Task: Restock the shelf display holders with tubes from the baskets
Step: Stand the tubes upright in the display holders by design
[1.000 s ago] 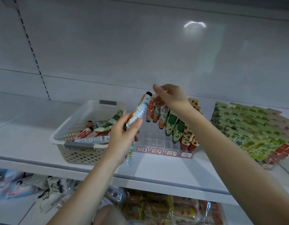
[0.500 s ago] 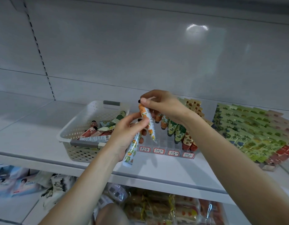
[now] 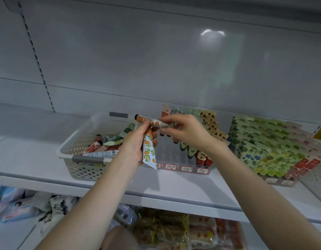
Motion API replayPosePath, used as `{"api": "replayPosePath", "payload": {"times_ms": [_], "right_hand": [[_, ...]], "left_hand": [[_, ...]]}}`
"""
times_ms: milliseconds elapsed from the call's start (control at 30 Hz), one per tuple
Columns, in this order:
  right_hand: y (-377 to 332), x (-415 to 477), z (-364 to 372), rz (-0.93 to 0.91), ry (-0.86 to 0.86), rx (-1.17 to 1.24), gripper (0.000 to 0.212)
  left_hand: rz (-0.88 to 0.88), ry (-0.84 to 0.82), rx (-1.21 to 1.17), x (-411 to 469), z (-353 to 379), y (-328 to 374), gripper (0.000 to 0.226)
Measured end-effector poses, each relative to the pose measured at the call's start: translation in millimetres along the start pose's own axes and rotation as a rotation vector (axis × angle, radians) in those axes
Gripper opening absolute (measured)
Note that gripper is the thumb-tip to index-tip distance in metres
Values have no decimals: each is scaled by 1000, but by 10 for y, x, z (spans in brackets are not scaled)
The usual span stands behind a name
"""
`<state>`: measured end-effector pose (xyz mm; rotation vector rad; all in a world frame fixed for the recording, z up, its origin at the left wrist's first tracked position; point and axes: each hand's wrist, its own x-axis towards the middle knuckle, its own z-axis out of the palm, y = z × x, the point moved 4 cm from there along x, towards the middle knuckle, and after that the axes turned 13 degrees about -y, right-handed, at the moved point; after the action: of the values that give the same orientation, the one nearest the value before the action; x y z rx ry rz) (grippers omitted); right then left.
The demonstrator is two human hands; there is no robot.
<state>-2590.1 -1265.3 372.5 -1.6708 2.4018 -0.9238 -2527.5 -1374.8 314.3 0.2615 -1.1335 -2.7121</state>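
Orange tube [image 3: 148,150] gripped by my left hand [image 3: 133,147], second tube [image 3: 156,123] pinched by right hand [image 3: 185,130]; holder [image 3: 167,156] only half filled

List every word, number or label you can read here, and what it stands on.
None is legible.
Price labels on the display holder: handwritten, blurred.
Barcode tube in the basket: print too small.
Red tube at the back: white mark, blurred.
Floral tube in the left hand: no readable words.
Sideways tube pinched by the right hand: blurred.
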Motion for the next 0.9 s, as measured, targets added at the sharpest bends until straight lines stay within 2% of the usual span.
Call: {"api": "replayPosePath", "payload": {"times_ms": [33, 133, 233, 333, 400, 500, 767, 900], "right_hand": [[22, 11, -29, 13, 40, -28, 20], [74, 58, -212, 105, 164, -62, 25], [145, 132, -425, 216, 219, -63, 23], [262, 246, -476, 412, 112, -221, 15], [294, 315, -417, 499, 18, -334, 22], [306, 380, -308, 580, -26, -465, 26], [358, 494, -84, 572, -20, -736, 24], [392, 523, -34, 559, 6, -789, 19]], "left_hand": [[3, -7, 26, -9, 0, 0, 19], [30, 10, 153, -79, -65, -19, 12], [80, 65, 263, -141, -188, -42, 9], [94, 66, 310, -167, -247, -75, 7], [99, 46, 367, -173, -244, -116, 5], [104, 48, 462, -170, -254, -163, 17], [100, 49, 511, -173, -266, -233, 18], [78, 62, 541, -174, -299, -300, 25]]}}
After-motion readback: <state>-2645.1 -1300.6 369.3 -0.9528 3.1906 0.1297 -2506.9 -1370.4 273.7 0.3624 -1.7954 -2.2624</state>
